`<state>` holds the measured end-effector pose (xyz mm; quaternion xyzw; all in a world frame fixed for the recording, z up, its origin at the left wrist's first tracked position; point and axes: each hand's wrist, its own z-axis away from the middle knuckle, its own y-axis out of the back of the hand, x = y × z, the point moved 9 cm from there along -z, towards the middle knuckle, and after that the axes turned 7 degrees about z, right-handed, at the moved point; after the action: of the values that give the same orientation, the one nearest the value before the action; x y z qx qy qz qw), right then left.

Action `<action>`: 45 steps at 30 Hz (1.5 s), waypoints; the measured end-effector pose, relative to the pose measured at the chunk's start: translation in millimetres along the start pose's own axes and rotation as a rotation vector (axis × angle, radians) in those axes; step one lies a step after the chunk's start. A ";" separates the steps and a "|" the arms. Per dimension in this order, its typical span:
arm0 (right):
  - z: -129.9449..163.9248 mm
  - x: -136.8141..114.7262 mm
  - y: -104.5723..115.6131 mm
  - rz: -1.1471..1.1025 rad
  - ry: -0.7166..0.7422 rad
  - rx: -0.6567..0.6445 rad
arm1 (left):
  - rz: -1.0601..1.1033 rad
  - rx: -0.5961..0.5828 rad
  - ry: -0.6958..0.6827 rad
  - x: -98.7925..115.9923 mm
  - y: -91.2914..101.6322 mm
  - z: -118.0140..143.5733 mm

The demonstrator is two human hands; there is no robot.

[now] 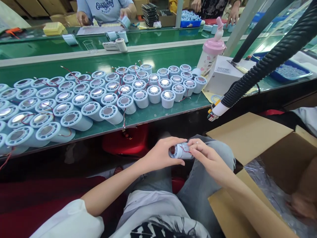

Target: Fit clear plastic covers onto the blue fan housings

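Head view shows both hands closed around 1 small pale blue plastic cylinder with a shiny metal end face point(178, 151), held over the person's lap in grey trousers, below the near edge of the surface. The left hand point(162, 154) wraps its fingers over the cylinder's left end, thumb underneath; the right hand point(209, 158) pinches the right end with fingertips, a ring on 1 finger. The cylinder lies on its side, long axis running left to right, metal face turned left and toward the camera, with a thin red wire point(184, 149) across its body.

To the right of the hands, an open brown cardboard box point(250, 138) holds a clear plastic liner point(267, 185); what lies inside the liner cannot be made out.

On the green surface point(153, 114) above the hands, many matching pale blue cylinders point(99, 96) lie in rows with their metal faces toward the camera, several trailing red wires. A black ribbed hose point(267, 66) hangs over the right side, beside a white box point(225, 77) and a pink-lidded bottle point(210, 54).

Across the surface, another person's shirt point(105, 8) reads "EasyBoy". A blue tray point(189, 18) farther back holds small pale parts, and a second blue tray point(287, 71) at the right holds more.
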<state>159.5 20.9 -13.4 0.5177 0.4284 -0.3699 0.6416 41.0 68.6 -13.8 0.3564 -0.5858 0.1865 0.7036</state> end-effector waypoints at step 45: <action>17.1 -22.0 10.1 -0.049 0.098 -0.049 | 0.281 -0.099 -0.026 32.9 7.8 31.1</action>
<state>163.7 6.7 12.3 0.5088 0.4809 -0.3490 0.6229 22.3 46.4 21.8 0.2380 -0.6473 0.2496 0.6797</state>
